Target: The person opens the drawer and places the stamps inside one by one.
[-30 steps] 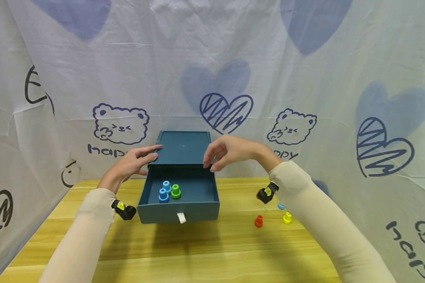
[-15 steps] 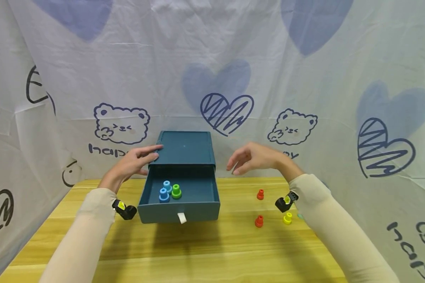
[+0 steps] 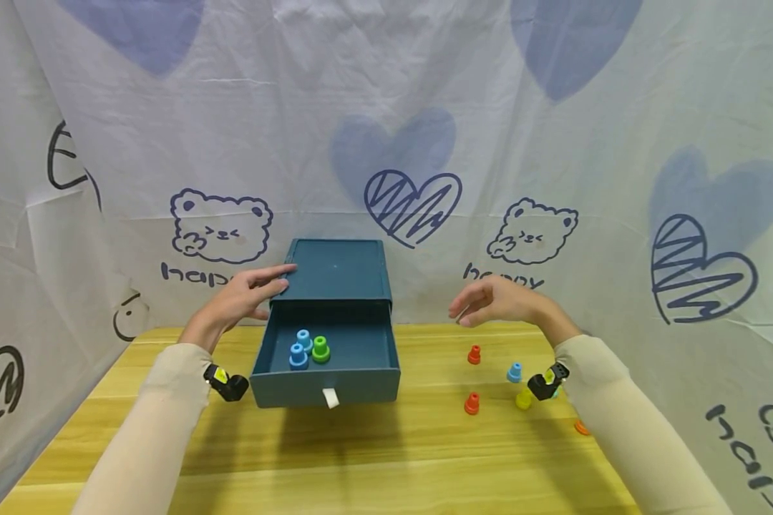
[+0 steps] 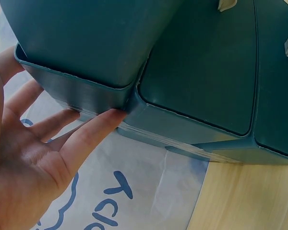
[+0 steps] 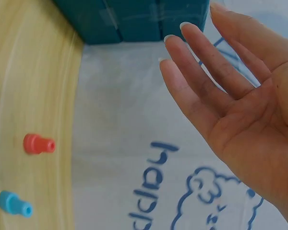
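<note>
Left hand point(image 3: 235, 295) is touching the upper left side of the blue-green drawer box point(image 3: 338, 268), fingers spread, not wrapping around it. Right hand point(image 3: 499, 300) is hovering in the air to the right of the box, fingers loosely bent, palm bare, holding nothing. Top drawer point(image 3: 354, 386) is sticking out toward the person, white pull tab point(image 3: 331, 398) showing on its front. Two blue pegs point(image 3: 298, 357) and a green peg point(image 3: 320, 349) are standing upright in its left half, close together. Out on the wooden table point(image 3: 386, 458), right of the box, two red pegs point(image 3: 474, 354), a light-blue peg point(image 3: 514, 372) and a yellow peg point(image 3: 523, 400) are standing apart. Right sleeve point(image 3: 602, 386) is partly covering an orange piece point(image 3: 582, 427).
</note>
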Action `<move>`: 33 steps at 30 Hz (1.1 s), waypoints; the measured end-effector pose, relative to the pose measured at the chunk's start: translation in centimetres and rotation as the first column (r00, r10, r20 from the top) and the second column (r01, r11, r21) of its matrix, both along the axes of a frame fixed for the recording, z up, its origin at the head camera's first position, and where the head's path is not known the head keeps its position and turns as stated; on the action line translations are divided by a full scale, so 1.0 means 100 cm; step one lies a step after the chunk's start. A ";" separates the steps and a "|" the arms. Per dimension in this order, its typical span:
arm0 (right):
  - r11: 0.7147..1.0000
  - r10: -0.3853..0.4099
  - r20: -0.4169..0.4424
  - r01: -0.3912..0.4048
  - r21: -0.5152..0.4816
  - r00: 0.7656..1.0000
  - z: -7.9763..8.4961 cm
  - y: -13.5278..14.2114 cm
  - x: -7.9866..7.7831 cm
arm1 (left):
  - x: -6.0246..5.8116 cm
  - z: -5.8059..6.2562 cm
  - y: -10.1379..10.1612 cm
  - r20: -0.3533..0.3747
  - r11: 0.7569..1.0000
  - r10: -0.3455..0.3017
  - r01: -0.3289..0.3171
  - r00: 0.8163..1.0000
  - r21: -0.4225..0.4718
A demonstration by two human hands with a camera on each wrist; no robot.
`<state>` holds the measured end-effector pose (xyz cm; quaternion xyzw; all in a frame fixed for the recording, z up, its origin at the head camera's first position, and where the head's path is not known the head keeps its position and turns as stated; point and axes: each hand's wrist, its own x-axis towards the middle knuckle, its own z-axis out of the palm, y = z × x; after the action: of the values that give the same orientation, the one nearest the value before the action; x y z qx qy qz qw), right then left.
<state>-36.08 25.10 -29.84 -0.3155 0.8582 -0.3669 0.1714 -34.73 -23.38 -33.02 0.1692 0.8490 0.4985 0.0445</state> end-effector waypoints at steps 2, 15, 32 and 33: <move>1.000 -0.022 0.007 0.022 -0.006 1.000 -0.006 0.007 -0.002 | 0.000 0.000 0.000 -0.003 1.000 0.000 0.000 1.000 -0.002; 0.990 -0.141 0.036 0.141 -0.009 0.989 -0.054 0.041 -0.021 | 0.001 0.000 0.000 0.005 1.000 -0.002 0.002 1.000 0.006; 0.950 -0.312 0.034 0.311 0.038 0.949 -0.118 0.049 -0.036 | 0.000 -0.001 -0.001 0.003 1.000 -0.007 0.007 1.000 0.005; 0.946 -0.322 0.044 0.320 0.047 0.946 -0.121 0.049 -0.036 | 0.000 -0.001 -0.001 0.002 1.000 -0.007 0.007 1.000 0.005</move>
<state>-39.69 29.98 -41.91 -0.1587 0.9005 -0.3810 0.1371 -34.76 -23.47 -33.09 0.1718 0.8471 0.5006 0.0469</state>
